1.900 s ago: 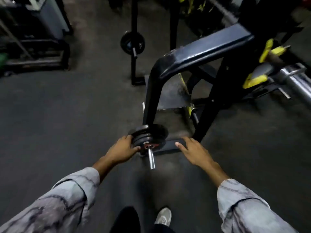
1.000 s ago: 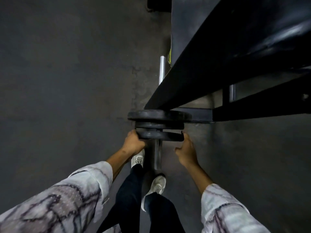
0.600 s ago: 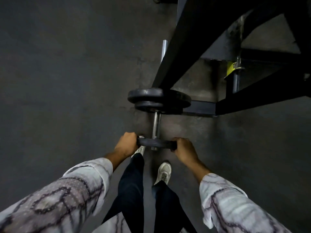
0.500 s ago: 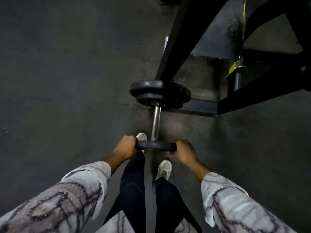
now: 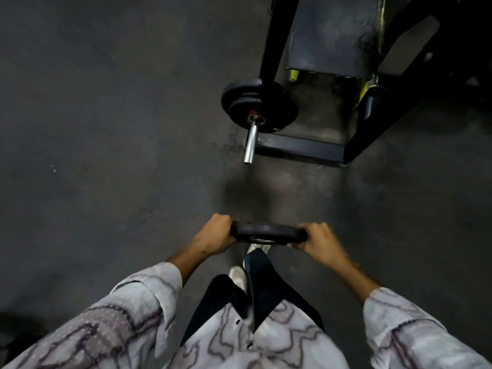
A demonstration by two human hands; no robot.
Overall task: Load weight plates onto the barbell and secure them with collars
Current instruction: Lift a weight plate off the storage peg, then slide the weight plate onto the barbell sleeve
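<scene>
A small black weight plate [image 5: 267, 232] hangs edge-on in front of me, off the bar. My left hand [image 5: 213, 234] grips its left rim and my right hand [image 5: 318, 239] grips its right rim, fingers curled round it. Farther ahead the barbell's steel sleeve [image 5: 251, 139] sticks out bare toward me. Two black plates [image 5: 259, 105] sit stacked on it, with a reddish hub around the bar. I see no collar.
A black machine frame [image 5: 298, 149] with a grey footplate [image 5: 330, 35] and yellow fittings stands behind and right of the barbell end. Dark rubber floor [image 5: 106, 129] spreads to the left. My legs and white shoes [image 5: 238, 274] are below the held plate.
Both hands pulled the outermost small plate along the sleeve toward me and off its end. The plate is now well away from the bar, which holds two plates.
</scene>
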